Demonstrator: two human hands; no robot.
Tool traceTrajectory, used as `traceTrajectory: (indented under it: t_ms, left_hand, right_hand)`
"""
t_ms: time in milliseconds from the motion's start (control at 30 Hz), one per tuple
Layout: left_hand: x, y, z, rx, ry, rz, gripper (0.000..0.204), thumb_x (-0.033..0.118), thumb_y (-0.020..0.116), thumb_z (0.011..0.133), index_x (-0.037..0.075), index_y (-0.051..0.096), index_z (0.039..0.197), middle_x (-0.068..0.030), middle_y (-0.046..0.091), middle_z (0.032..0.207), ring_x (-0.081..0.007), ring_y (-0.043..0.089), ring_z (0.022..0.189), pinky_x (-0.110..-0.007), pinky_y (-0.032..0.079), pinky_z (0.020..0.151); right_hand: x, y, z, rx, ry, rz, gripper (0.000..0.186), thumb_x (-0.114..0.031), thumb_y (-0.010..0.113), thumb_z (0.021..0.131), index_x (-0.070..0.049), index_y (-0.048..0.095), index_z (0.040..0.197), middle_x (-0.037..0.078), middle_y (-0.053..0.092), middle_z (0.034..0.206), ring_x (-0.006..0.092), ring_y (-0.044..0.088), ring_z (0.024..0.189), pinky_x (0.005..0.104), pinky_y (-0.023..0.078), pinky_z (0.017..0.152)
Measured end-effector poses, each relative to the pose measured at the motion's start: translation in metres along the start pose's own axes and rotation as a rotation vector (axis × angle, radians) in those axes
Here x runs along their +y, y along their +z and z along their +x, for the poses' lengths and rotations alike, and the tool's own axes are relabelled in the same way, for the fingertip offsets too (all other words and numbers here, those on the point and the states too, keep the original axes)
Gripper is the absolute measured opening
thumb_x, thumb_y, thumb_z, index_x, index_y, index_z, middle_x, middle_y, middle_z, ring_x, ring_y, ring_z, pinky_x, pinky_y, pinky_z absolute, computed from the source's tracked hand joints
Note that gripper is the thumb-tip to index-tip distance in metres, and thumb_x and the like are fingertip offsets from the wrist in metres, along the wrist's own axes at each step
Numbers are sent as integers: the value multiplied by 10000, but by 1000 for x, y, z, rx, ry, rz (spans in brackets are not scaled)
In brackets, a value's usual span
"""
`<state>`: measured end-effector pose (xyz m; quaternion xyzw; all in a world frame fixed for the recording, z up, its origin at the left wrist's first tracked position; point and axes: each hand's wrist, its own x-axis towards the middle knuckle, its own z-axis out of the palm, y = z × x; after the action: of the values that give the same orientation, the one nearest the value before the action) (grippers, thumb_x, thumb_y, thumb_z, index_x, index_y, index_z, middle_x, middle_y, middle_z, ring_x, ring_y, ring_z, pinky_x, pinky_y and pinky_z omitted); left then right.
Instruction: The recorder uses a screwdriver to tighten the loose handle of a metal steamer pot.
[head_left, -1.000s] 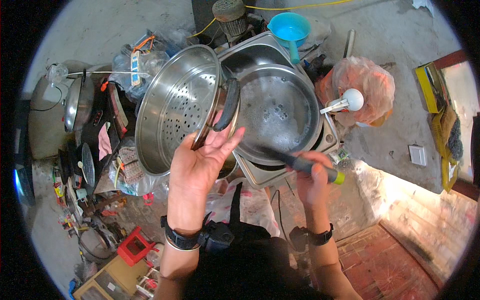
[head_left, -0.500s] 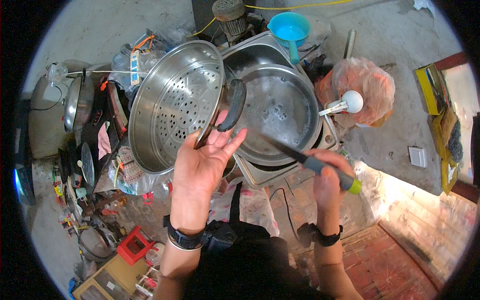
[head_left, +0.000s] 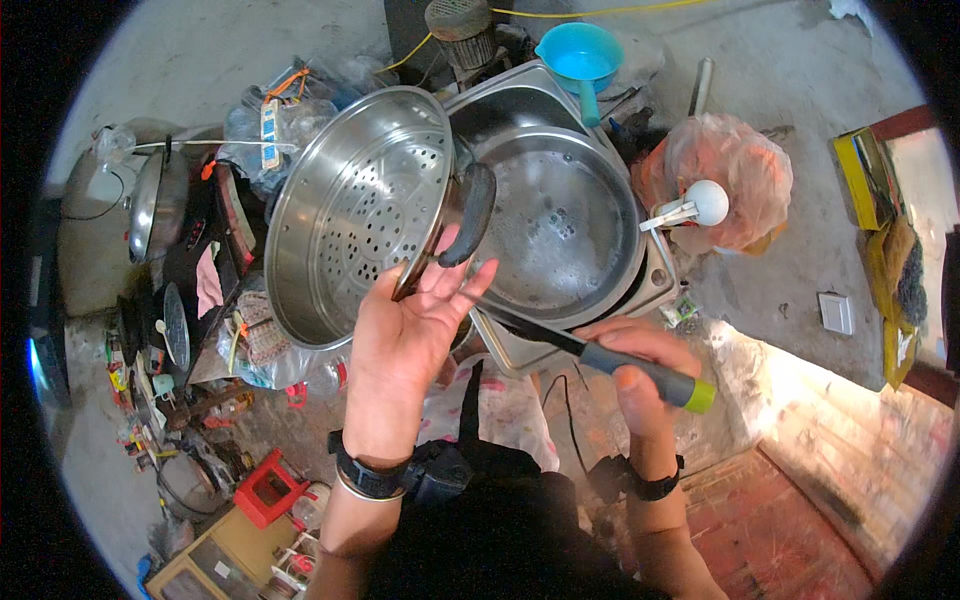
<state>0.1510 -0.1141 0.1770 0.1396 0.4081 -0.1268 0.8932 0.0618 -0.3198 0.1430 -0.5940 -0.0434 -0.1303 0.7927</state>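
My left hand (head_left: pixel 405 325) grips the rim of a steel steamer basket (head_left: pixel 345 290), thumb inside and fingers on the outer side below its black loop handle (head_left: pixel 474 215). The basket is tilted, its perforated bottom facing me. My right hand (head_left: pixel 650 375) is closed round the grey, green-ended handle of a long tool (head_left: pixel 640 370). Its dark shaft runs toward the fingers of my left hand and the basket's outer side; its far end is hidden, so its kind cannot be told. Right beside the basket, a wide steel basin (head_left: pixel 560 255) of slightly sudsy water sits in the steel sink (head_left: pixel 510 355).
A blue dipper (head_left: pixel 580 58) lies at the sink's far corner, beside a motor (head_left: pixel 460 30). Right of the sink are a plastic-bagged bundle (head_left: pixel 735 165) and a white round-headed object (head_left: pixel 708 203). Bags (head_left: pixel 290 110) and a lidded pan (head_left: pixel 150 205) are at left; a red stool (head_left: pixel 270 490) is lower left.
The tool has swung down and left, its shaft now reaching toward the basket's outer side. The steamer basket has shifted slightly right and turned a little in my left hand.
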Motion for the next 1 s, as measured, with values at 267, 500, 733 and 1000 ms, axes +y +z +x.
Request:
traceTrajectory:
  t_ms: [267, 500, 733, 1000]
  left_hand:
    - [-11, -10, -4, -148, 189, 234, 367, 110, 397, 905, -81, 413, 1217, -237, 468, 1271, -382, 477, 1157, -588, 339, 1020]
    - [-14, -15, -8, -175, 225, 300, 366, 138, 404, 909, -47, 430, 1223, -224, 464, 1282, -325, 484, 1165, -574, 370, 997]
    - [-11, -20, -12, -181, 189, 349, 364, 163, 399, 911, -25, 449, 1219, -199, 494, 1264, -288, 479, 1180, -583, 369, 988]
    - [9, -15, -28, -156, 53, 270, 343, 127, 385, 899, -23, 481, 1192, -129, 585, 1183, -299, 584, 1060, -622, 326, 998]
  right_hand:
    - [-20, -8, 19, -15, 92, -336, 190, -94, 662, 736, 29, 663, 881, 139, 681, 867, 221, 658, 786, 303, 515, 727]
    - [-29, 8, 21, -121, -19, -307, 162, -88, 661, 740, 3, 670, 874, 124, 677, 825, 214, 653, 736, 298, 510, 678]
    - [-22, 6, 33, -7, 49, -603, 114, -27, 644, 731, 8, 651, 839, 108, 660, 780, 184, 639, 696, 267, 493, 646]
    - [-2, 16, 37, 80, -56, -409, 107, -29, 630, 791, 19, 635, 886, 100, 656, 867, 158, 621, 782, 255, 480, 702]
